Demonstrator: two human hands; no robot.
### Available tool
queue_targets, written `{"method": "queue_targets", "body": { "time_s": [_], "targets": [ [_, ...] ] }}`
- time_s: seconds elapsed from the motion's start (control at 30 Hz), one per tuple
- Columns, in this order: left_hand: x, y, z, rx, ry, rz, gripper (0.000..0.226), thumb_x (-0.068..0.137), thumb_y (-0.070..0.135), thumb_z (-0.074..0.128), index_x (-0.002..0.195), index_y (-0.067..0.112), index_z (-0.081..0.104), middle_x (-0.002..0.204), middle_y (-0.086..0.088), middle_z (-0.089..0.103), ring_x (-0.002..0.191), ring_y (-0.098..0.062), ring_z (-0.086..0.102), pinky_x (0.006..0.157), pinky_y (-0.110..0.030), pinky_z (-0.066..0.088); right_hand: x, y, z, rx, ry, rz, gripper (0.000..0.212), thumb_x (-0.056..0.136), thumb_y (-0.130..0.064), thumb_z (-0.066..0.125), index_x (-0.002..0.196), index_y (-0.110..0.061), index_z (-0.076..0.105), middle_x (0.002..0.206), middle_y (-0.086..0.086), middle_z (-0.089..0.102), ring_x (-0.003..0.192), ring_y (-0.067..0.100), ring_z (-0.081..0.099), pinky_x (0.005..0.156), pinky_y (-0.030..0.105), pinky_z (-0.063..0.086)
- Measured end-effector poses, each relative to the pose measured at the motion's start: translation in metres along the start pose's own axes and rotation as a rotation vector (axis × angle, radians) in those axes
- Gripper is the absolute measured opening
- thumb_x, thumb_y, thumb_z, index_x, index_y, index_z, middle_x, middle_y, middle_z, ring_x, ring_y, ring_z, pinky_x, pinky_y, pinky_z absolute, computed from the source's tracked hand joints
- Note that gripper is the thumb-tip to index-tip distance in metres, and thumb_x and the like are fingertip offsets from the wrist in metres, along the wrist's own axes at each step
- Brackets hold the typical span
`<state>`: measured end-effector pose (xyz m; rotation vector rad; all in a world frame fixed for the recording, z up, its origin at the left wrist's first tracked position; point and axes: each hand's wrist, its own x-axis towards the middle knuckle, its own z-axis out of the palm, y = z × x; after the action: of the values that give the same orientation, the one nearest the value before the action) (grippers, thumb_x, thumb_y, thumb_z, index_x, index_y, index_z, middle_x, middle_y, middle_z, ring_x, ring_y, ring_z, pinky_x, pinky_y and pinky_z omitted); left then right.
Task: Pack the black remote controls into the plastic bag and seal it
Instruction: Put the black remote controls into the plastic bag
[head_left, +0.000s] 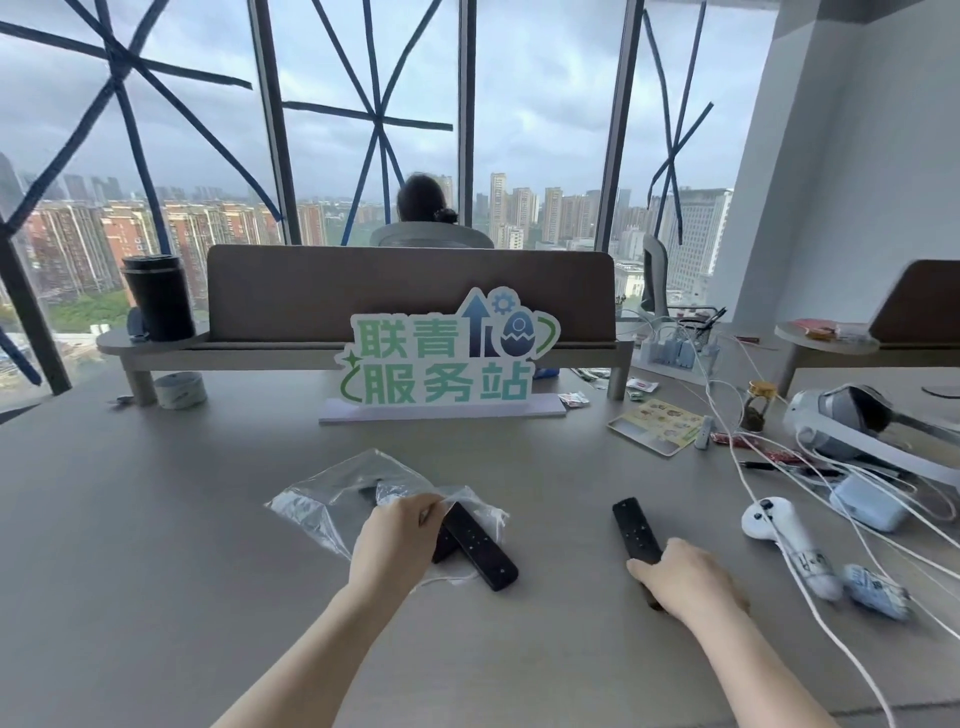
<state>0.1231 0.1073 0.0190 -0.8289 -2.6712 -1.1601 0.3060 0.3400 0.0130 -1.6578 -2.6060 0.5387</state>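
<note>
The wide grey bench (156, 519) fills the lower frame, and the crumpled clear plastic bag (343, 493) lies at its centre, likely so its mouth faces the person. The left hand (397, 540) pinches the bag's edge, fingers (428, 512) together on the film, apparently holding it open beside two crossed slim black remote controls (480, 543) lying on it. Lower right, the right hand (685, 582) closes around a third black remote control (636, 530) still outside the bag, probably to carry it over.

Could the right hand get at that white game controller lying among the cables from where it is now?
Probably yes. The right hand rests on a black remote, and the white controller lies just to its right on bare table. Only loose white cables lie around it.
</note>
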Motion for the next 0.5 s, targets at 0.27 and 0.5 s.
{"method": "queue_targets", "body": {
  "time_s": [0.27,0.5],
  "targets": [
    [0.000,-0.004,-0.005,-0.001,0.005,0.004,0.022,0.091,0.036,0.050,0.089,0.031,0.071,0.070,0.006,0.068,0.074,-0.024,0.061,0.061,-0.029,0.044,-0.045,-0.026,-0.024,0.674,-0.526,-0.339,0.025,0.093,-0.033,0.061,0.076,-0.014,0.061,0.058,0.007,0.060,0.033,0.012,0.024,0.036,0.020,0.015],
    [-0.004,-0.005,-0.010,0.008,0.043,0.026,0.024,0.091,0.036,0.049,0.099,0.032,0.072,0.086,0.001,0.076,0.084,-0.026,0.066,0.067,-0.031,0.050,-0.066,-0.119,0.035,0.945,-0.584,-0.349,0.016,0.097,-0.018,0.055,0.088,-0.010,0.065,0.077,0.011,0.065,0.040,0.017,0.052,0.036,0.026,0.042]
  ]
}}
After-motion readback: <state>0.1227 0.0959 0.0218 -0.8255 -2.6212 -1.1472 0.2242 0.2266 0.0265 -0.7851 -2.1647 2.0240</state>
